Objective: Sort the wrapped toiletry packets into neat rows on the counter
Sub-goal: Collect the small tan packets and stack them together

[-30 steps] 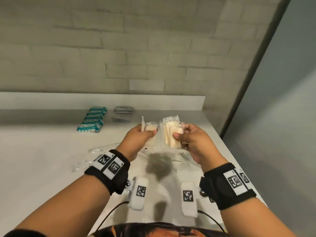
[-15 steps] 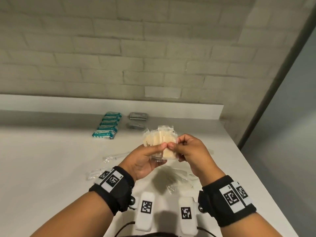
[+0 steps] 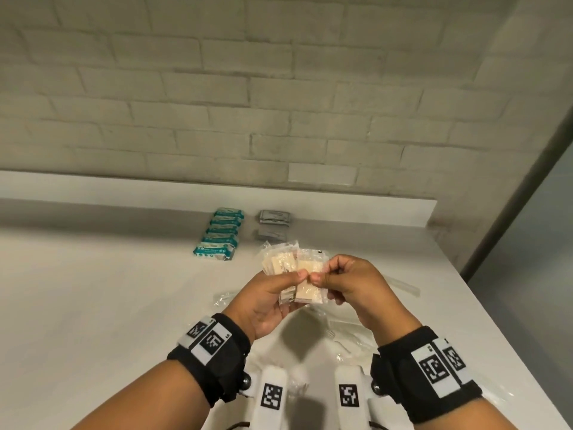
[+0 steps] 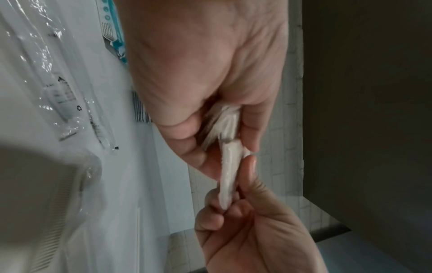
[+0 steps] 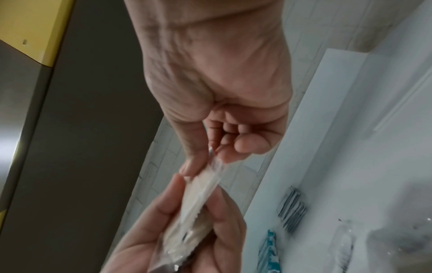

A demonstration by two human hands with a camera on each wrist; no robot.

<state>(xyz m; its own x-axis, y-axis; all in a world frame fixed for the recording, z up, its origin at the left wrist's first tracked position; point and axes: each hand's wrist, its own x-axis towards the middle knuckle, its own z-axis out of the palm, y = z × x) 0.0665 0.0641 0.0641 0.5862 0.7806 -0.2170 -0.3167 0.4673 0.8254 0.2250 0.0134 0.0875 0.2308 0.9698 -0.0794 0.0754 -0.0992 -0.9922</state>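
Observation:
Both hands hold a fanned stack of clear-wrapped beige packets (image 3: 290, 268) above the white counter (image 3: 93, 305). My left hand (image 3: 279, 290) grips the stack from the left, thumb on top. My right hand (image 3: 328, 279) pinches the front packet (image 3: 308, 293) between thumb and forefinger. In the left wrist view the packets (image 4: 228, 166) stand edge-on between both hands; the right wrist view shows the packets (image 5: 201, 195) the same way. At the back of the counter lie a row of several teal packets (image 3: 220, 234) and a short row of grey packets (image 3: 274, 225).
Loose clear plastic-wrapped items (image 3: 344, 333) lie on the counter under and around my hands, one long one (image 3: 403, 285) to the right. A raised ledge (image 3: 341, 203) and brick wall back the counter. The counter's right edge (image 3: 502, 311) drops off beside a dark door frame.
My hands, held apart with packets in each a second ago, have come together; the packets now form one stack held by both. The view has shifted slightly.

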